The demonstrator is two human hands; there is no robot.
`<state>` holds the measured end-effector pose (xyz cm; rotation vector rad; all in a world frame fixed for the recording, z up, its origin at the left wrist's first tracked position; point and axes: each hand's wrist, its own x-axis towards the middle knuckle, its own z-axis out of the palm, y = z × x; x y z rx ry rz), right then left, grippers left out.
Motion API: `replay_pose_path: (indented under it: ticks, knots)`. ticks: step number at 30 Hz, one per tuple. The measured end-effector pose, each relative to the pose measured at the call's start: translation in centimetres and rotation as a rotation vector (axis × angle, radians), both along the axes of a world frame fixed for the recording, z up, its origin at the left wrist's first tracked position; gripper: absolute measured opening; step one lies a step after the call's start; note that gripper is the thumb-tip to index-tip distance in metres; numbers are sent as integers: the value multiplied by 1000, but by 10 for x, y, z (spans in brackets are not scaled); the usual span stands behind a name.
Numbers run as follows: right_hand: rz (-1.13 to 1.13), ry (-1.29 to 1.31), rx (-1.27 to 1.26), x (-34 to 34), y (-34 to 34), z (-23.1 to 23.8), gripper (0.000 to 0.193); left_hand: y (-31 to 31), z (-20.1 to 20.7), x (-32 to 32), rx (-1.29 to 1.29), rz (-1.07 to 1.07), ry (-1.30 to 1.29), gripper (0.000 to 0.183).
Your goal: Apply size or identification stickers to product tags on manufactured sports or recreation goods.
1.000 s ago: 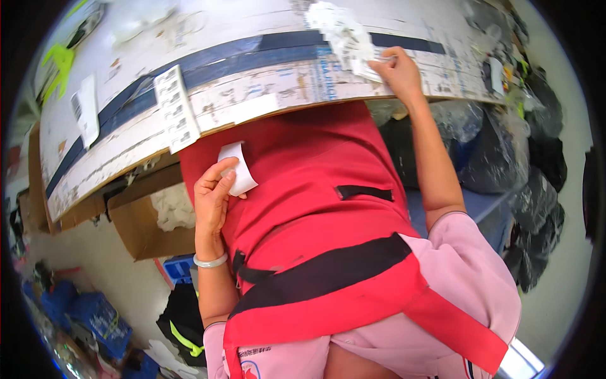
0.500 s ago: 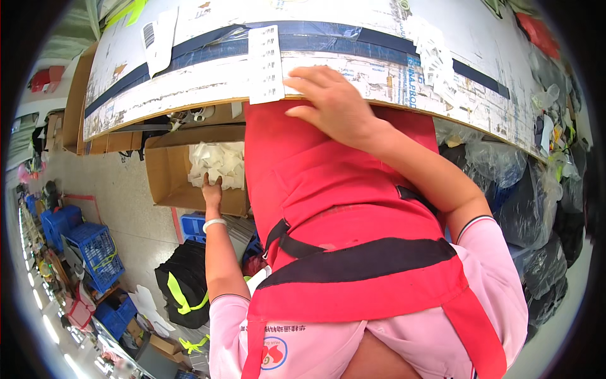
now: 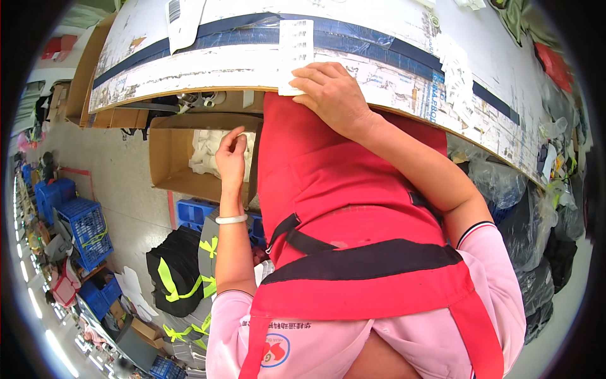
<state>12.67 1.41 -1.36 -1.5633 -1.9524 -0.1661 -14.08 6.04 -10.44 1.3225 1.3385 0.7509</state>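
Observation:
A white strip of printed labels [image 3: 295, 50] lies across the near edge of the table, its lower end at the rim. My right hand [image 3: 333, 95] has its bent fingers on the lower right part of this label strip, gripping it near the table edge; the thumb side is partly hidden. My left hand [image 3: 231, 158], with a white bracelet at the wrist, is raised over the right part of a cardboard box [image 3: 170, 178] below the table. Its index finger and thumb are apart, and nothing shows between them. Crumpled white paper [image 3: 205, 151] lies in that box.
A white sheet with a barcode [image 3: 184, 25] and a cluster of white paper pieces [image 3: 456, 69] rest on the table [image 3: 240, 76]. On the floor at left are a blue crate [image 3: 95, 237] and black bundles with yellow-green ties [image 3: 180, 268]. Clear plastic bags [image 3: 505, 183] crowd the right.
My left hand has come up from the paper in the box. My right hand has shifted left onto the label strip, its fingers more bent. The whole view has turned slightly.

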Motion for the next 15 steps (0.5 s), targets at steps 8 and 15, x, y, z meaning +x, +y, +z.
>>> replay_pose_path:
  ticks: [8,15]
  knots:
    - [52,45,-106,7,-6,-2,20,-17,69,51,-86,-163,-326,17]
    - [-27,65,60,-1,0,0,16,-31,64,65,-208,-186,-378,20]
